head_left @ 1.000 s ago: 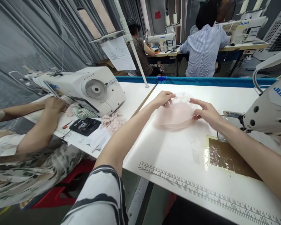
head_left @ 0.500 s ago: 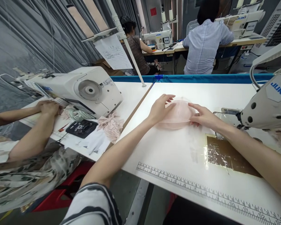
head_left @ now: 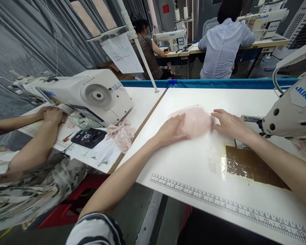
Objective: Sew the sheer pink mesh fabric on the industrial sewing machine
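- Spreading seems largely done: sheer pink fabric (head_left: 197, 121) lies between left hand (head_left: 169, 131) and right hand (head_left: 228, 123), on the white table (head_left: 178, 161); whether stitching remains cannot be told.
- Left hand rests flat on the fabric beneath it, unclenched.
- Right hand, thumb and fingertips parted, is beside the fabric's edge; pinching unclear.

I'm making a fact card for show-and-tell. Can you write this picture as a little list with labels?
Cloth: sheer pink piece on a white table
Left hand: flat on the pink piece's left side
Right hand: at its right edge, grip unclear
Nearby machine: white, marked JUKI, on the right
Table front: printed ruler
Neighbour: co-worker's hands at the left machine
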`<act>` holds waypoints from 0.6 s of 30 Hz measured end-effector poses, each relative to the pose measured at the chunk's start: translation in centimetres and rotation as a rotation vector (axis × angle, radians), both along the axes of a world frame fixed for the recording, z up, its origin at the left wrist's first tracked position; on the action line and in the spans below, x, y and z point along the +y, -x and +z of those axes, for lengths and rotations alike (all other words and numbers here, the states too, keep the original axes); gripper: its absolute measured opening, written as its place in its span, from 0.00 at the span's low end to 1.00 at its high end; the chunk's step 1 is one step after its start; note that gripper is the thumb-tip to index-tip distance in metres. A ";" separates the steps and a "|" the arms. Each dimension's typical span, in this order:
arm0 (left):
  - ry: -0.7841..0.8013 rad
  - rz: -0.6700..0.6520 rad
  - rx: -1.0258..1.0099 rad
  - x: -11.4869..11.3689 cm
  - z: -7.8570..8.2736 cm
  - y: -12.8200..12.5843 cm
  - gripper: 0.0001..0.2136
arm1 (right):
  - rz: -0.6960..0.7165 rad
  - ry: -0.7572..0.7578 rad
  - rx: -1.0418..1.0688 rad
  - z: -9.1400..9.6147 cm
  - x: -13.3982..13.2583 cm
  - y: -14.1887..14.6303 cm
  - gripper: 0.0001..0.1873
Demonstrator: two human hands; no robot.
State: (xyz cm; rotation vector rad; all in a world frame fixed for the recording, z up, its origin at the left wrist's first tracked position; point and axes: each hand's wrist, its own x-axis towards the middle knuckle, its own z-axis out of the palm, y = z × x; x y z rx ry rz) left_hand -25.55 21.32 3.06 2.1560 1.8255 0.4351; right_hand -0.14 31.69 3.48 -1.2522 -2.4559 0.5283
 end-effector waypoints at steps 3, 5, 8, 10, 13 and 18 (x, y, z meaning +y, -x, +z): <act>-0.042 0.013 0.022 0.1 -0.3 0.1 0.41 | 0.031 -0.133 0.022 -0.3 -0.5 0.3 0.24; -0.026 0.009 0.040 0.0 -0.3 0.2 0.38 | 0.075 -0.192 0.051 -0.4 -0.4 0.8 0.24; 0.016 0.007 0.073 -0.1 -0.3 0.1 0.36 | 0.124 -0.234 0.099 -0.8 0.9 2.4 0.26; 0.032 0.020 0.090 -0.2 -0.1 0.1 0.35 | 0.158 -0.235 0.118 -1.3 2.4 3.7 0.26; 0.056 0.052 0.119 -0.3 0.0 0.1 0.35 | 0.158 -0.213 0.100 -2.3 4.8 5.1 0.24; 0.056 0.145 0.152 -0.5 -0.1 0.4 0.31 | 0.051 -0.238 0.048 -3.8 6.8 4.8 0.23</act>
